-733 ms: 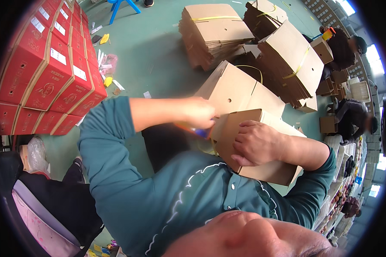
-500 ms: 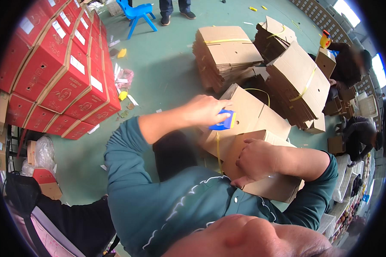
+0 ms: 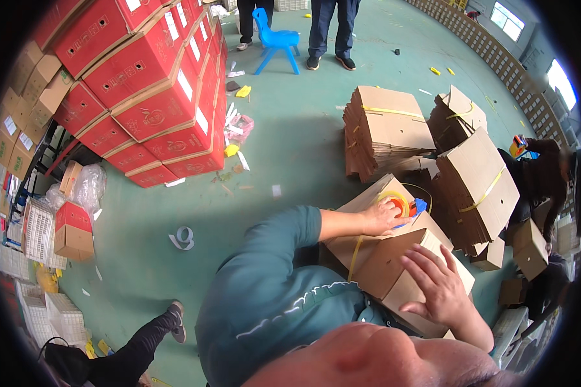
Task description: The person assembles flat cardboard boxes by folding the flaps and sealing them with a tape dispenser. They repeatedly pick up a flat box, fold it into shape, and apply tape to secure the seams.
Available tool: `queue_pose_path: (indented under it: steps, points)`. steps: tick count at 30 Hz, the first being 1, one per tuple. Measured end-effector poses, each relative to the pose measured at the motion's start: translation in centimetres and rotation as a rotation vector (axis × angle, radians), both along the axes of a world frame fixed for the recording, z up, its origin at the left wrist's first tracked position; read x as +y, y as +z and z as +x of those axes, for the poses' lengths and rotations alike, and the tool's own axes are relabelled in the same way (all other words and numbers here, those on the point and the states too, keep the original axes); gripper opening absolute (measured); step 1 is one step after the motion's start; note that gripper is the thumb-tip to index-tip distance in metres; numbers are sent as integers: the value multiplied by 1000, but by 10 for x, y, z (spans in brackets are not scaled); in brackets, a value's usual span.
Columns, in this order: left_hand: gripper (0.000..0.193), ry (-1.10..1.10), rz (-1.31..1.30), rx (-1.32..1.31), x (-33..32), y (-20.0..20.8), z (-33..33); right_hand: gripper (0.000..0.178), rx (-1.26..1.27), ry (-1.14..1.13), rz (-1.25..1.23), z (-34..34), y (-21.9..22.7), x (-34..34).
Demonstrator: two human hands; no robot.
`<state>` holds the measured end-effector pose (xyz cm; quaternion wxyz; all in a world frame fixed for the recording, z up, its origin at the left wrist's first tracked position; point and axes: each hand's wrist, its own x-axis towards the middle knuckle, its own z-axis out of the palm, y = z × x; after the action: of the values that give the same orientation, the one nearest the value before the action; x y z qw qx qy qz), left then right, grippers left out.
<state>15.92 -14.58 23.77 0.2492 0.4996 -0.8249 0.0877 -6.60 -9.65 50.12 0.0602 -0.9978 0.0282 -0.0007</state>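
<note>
Tape dispenser (image 3: 412, 208) beneath left fingers (image 3: 390, 213), gripped, right fingers (image 3: 424, 260) splayed, near brown carton (image 3: 387, 261)

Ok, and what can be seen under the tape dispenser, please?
Brown cardboard shows around the tape dispenser, which the left hand holds. The spot directly beneath is covered, so whether it touches the cardboard cannot be told.

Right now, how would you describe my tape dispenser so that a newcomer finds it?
Find the strapped stacks of flattened cartons on the green floor. Just below these in the picture, your left hand holds the tape dispenser. Its blue, orange and yellow colouring stands out from the plain brown cardboard beneath.
</note>
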Motion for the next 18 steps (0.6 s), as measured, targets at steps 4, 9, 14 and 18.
queue_pose_path:
  steps: [4,9,14,18]
  points:
    - [37,-398,97,853,38,91,-27,100,54,-436,270,-75,-28,24]
    - [29,-809,69,580,82,151,-58,99,169,-380,207,-80,-44,25]
    - [31,-706,34,500,98,137,-61,84,209,-288,-58,-122,-74,23]
    - [31,-716,81,468,96,132,-60,87,74,-613,186,-179,-91,18]
